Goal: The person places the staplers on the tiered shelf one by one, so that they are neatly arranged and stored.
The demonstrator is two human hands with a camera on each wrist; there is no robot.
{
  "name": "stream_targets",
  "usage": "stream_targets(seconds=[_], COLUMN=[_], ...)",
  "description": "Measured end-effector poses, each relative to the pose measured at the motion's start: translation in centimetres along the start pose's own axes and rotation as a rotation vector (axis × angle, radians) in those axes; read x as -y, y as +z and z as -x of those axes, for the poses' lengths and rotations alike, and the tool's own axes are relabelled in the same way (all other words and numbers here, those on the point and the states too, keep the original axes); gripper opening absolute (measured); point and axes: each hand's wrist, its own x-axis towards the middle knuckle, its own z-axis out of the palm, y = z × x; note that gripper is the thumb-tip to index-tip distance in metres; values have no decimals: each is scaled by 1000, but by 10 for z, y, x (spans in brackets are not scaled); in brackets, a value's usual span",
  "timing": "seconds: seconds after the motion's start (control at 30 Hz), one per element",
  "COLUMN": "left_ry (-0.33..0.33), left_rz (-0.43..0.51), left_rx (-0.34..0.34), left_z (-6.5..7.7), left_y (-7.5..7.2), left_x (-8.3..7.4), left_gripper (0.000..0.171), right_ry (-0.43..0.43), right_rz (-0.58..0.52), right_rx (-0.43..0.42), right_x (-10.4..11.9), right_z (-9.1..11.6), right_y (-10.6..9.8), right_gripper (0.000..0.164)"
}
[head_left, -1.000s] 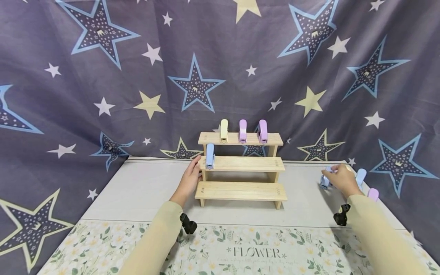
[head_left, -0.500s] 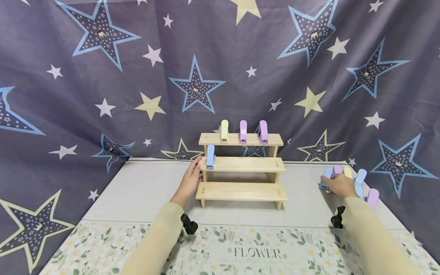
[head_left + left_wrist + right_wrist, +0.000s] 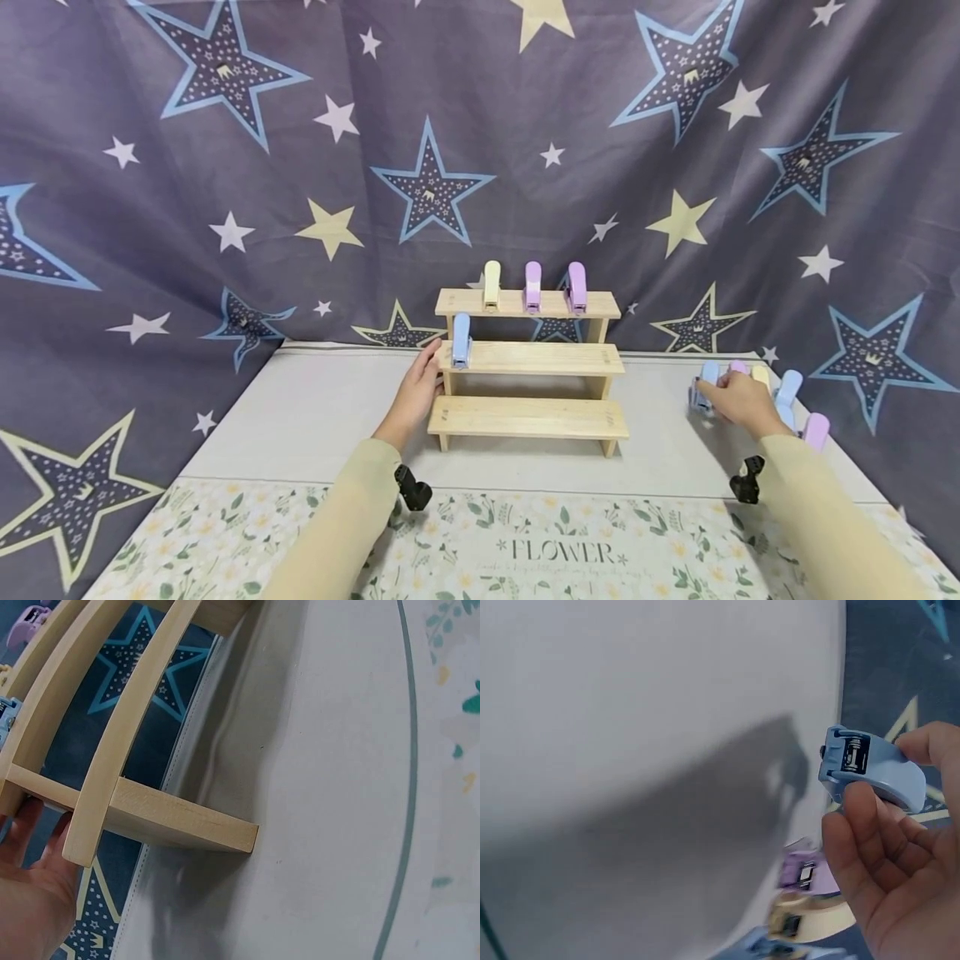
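Note:
My right hand (image 3: 742, 402) pinches a small blue stapler (image 3: 703, 387) by its rounded handle at the table's right side; the right wrist view shows the stapler (image 3: 871, 766) between thumb and fingers, its square front end facing away. My left hand (image 3: 412, 392) touches the left side of a three-tier wooden shelf (image 3: 525, 417), with fingers behind the middle board. A yellow stapler (image 3: 491, 285) and two purple staplers, one in the middle (image 3: 532, 285) and one farther right (image 3: 577, 286), stand on the top tier. Another blue stapler (image 3: 461, 340) stands at the middle tier's left end.
Around my right hand stand more staplers: a purple one (image 3: 815, 431), a yellow one (image 3: 761, 375) and a blue one (image 3: 788, 386). A star-print curtain (image 3: 480, 100) rises behind the table. A floral mat (image 3: 562, 542) covers the table's front.
My right hand has taken hold of the blue stapler and shifted it slightly left, away from the other staplers. My left hand stays at the shelf's side.

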Motion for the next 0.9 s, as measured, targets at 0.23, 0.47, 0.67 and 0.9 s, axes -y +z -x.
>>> stream_targets(seconds=[0.23, 0.47, 0.67, 0.9], left_ry=[-7, 2, -25, -37], left_rz=[-20, 2, 20, 16], left_rx=[-10, -10, 20, 26], left_z=[1, 3, 5, 17], left_y=[0, 1, -1, 1], left_x=[-1, -4, -11, -32], left_gripper=[47, 47, 47, 48], right_ry=[-90, -155, -245, -340], right_rz=[-37, -106, -114, -152], right_rx=[-80, -76, -100, -110], right_x=[32, 79, 120, 162], right_z=[4, 14, 17, 12], right_y=[-17, -32, -28, -7], right_gripper=[38, 39, 32, 28])
